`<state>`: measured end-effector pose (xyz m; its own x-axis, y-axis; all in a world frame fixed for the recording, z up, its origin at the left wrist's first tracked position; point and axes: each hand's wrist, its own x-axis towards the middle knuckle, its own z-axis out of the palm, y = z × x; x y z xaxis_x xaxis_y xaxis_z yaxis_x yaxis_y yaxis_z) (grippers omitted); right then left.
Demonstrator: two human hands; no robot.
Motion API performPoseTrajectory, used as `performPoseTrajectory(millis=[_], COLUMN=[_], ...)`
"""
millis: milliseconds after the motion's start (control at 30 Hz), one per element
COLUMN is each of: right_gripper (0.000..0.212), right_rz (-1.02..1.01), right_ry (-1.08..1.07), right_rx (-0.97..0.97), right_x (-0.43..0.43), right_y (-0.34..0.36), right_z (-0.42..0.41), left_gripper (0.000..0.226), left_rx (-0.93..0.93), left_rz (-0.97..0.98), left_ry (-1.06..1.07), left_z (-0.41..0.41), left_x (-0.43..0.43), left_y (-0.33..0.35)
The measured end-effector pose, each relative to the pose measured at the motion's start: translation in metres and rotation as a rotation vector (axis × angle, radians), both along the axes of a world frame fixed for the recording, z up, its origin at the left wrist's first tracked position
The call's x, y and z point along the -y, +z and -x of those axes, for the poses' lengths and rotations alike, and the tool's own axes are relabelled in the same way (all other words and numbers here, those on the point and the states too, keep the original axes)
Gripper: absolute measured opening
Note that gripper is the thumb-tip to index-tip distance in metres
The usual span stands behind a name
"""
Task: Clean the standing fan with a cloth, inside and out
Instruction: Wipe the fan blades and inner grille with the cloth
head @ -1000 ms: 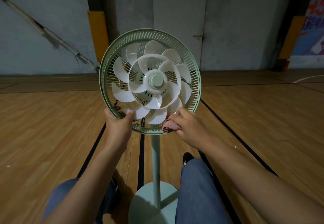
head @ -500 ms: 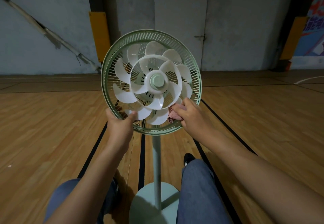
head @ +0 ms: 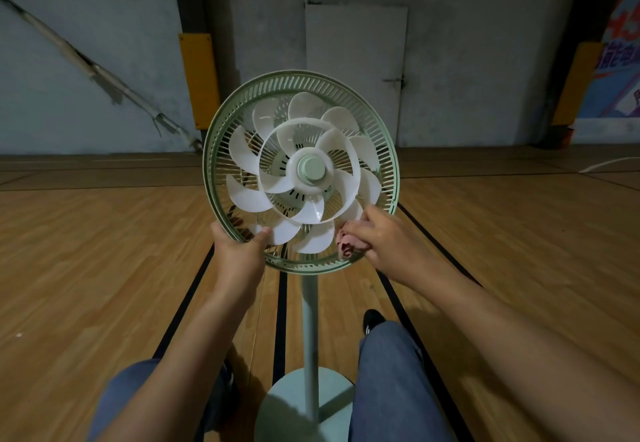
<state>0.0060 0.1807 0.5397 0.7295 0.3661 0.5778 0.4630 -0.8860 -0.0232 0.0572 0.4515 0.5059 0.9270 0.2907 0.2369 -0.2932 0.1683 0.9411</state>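
A pale green standing fan (head: 313, 320) stands between my knees, its front grille off and its white blades (head: 304, 171) bare inside the green guard ring (head: 301, 79). My left hand (head: 239, 251) grips the ring's lower left edge, thumb on a blade tip. My right hand (head: 384, 240) holds a bunched pink cloth (head: 346, 242) against the lower right of the ring, beside the blades. Most of the cloth is hidden under my fingers.
The fan's round base (head: 304, 407) sits on a wooden floor with black lines (head: 183, 299). A grey wall with a white door (head: 356, 71) and yellow pads (head: 199, 78) stands behind. A white cable (head: 609, 163) lies at far right.
My right hand with the cloth has slid from the bottom of the ring up along its lower right side. The left hand keeps its grip in the same place.
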Motion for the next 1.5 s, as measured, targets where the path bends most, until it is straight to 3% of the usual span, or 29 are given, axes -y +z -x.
performPoseTrajectory(millis=[300, 467, 967, 1267, 1500], right_gripper=[0.046, 0.04, 0.03, 0.037, 0.041], right_rz=[-0.064, -0.139, -0.016, -0.227, -0.478], right_ry=[-0.044, -0.014, 0.032, -0.056, -0.098], right_rx=[0.157, 0.076, -0.034, 0.025, 0.065], right_x=[0.017, 0.013, -0.02, 0.007, -0.023], right_y=[0.015, -0.014, -0.019, 0.009, 0.0], right_z=[-0.006, -0.002, -0.006, 0.0, -0.008], left_gripper=[0.057, 0.056, 0.058, 0.063, 0.06], left_rx=[0.004, 0.023, -0.004, -0.012, -0.003], left_rz=[-0.017, -0.022, -0.015, 0.0, -0.012], left_ry=[0.016, 0.031, 0.011, -0.011, -0.02], left_z=[0.0, 0.002, 0.002, 0.002, 0.006], left_x=[0.001, 0.001, 0.005, 0.004, 0.007], left_y=[0.0, 0.0, 0.002, -0.001, 0.0])
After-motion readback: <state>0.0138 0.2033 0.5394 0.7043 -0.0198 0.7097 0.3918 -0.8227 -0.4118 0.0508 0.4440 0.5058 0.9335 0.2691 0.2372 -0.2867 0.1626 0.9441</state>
